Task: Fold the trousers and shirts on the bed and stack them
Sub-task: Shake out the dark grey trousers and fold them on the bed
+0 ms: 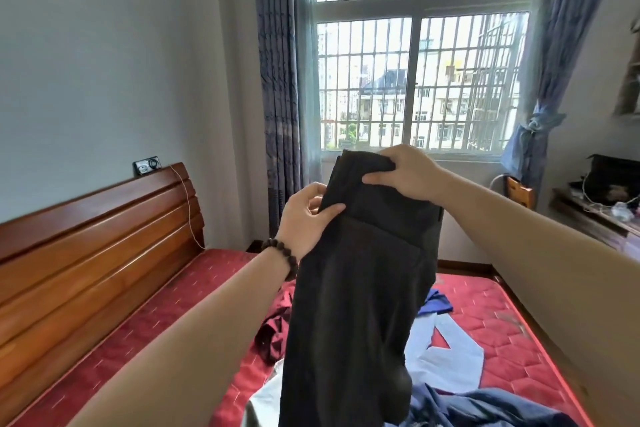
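Held up close in front of the camera: dark trousers (360, 288), hanging lengthwise from the waistband down over the bed (485, 333). Pinched at the top by both hands: left hand (304, 218) with thumb laid over the left edge of the waistband and fingers curled behind the cloth; right hand (405, 173) higher, fingers curled over the top edge, thumb pressed on the front. Beaded bracelet (282, 258) on the left wrist.

Judging by how things lie, barely begun: no folded pile anywhere in view, trousers lifted off the bed but not yet folded. Left to do: a dark red garment (273, 333) crumpled to the left of the trousers, a pale blue garment (446, 357) spread flat to the right, a bright blue piece (436, 302) farther back, a navy garment (485, 409) bunched near at the right edge. Shirt or trousers in each case: cannot tell.

Underneath, a red quilted mattress with a stitched pattern. Wooden headboard (97, 246) along the left, a small dark device (147, 165) on its top rail. Far wall: a barred window (419, 80) flanked by blue curtains (277, 80), buildings outside. Far right: a cluttered desk (595, 215) and a wooden chair (519, 191).
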The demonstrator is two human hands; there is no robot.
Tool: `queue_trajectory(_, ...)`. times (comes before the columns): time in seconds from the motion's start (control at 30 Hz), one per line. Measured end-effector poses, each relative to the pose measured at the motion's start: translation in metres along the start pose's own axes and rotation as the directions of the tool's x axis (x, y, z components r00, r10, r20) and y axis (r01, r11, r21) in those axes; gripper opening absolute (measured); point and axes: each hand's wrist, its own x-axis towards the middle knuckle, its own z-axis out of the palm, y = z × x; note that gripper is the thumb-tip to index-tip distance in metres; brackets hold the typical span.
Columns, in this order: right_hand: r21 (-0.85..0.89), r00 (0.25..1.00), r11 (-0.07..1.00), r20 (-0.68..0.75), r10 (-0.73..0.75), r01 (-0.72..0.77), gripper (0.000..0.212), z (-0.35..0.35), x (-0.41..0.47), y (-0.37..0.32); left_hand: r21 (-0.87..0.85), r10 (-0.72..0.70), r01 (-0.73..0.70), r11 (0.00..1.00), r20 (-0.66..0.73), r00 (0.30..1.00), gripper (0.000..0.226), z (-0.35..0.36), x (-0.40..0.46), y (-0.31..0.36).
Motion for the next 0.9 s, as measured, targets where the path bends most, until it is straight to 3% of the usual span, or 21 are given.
queue_trajectory(0.1, -0.02, 0.999, 1.0, 0.037, 0.018, -0.018, 0.018, 0.0, -0.005, 0.007, 0.025, -0.016, 0.016, 1.0, -0.029, 0.999, 0.011, 0.007, 0.005, 0.0)
queue_trajectory(0.23, -0.03, 0.997, 0.999, 0.073, -0.035, 0.037, 0.019, -0.011, -0.003, 0.0, 0.081, 0.04, -0.044, 0.996, 0.054, 0.998, 0.012, 0.014, 0.012, 0.008)
queue_trajectory(0.33, -0.018, 1.0, 0.999, -0.004, -0.029, 0.029, 0.021, -0.011, 0.003, -0.002, 0.117, 0.137, -0.123, 0.986, -0.12, 0.983, 0.028, 0.023, 0.005, 0.008)
queue_trajectory(0.4, 0.011, 0.999, 1.0, -0.04, -0.025, 0.026, 0.016, -0.005, 0.003, -0.001, 0.192, 0.192, -0.158, 0.969, -0.176, 0.965, 0.027, 0.026, -0.001, 0.002)
queue_trajectory(0.53, 0.086, 0.997, 0.996, -0.07, -0.017, 0.023, 0.017, 0.005, 0.0, 0.003, 0.18, 0.153, -0.138, 0.974, -0.07, 0.986, 0.006, 0.017, -0.005, -0.016)
queue_trajectory(0.63, 0.089, 1.0, 0.996, -0.029, 0.004, -0.001, 0.017, 0.006, 0.001, 0.005, 0.24, 0.045, -0.053, 0.969, 0.042, 0.998, 0.008, 0.008, -0.003, -0.022)
queue_trajectory(0.7, -0.009, 1.0, 1.0, 0.024, -0.008, 0.009, 0.027, 0.002, 0.005, 0.005, 0.283, 0.016, -0.031, 0.959, 0.055, 0.998, 0.01, 0.004, 0.003, -0.021)
queue_trajectory(0.77, -0.221, 0.996, 0.972, 0.048, -0.072, 0.081, 0.045, -0.006, 0.012, -0.003, 0.356, 0.035, -0.059, 0.932, 0.074, 0.997, 0.014, 0.003, 0.011, -0.014)
queue_trajectory(0.83, -0.509, 0.972, 0.831, 0.175, -0.156, 0.225, 0.06, -0.009, 0.02, -0.018, 0.455, 0.077, -0.121, 0.882, 0.114, 0.991, 0.016, 0.004, 0.021, -0.004)
queue_trajectory(0.9, -0.717, 0.928, 0.599, 0.348, -0.134, 0.356, 0.049, -0.003, 0.028, -0.033, 0.541, 0.12, -0.181, 0.821, 0.146, 0.982, 0.018, 0.006, 0.029, 0.006)
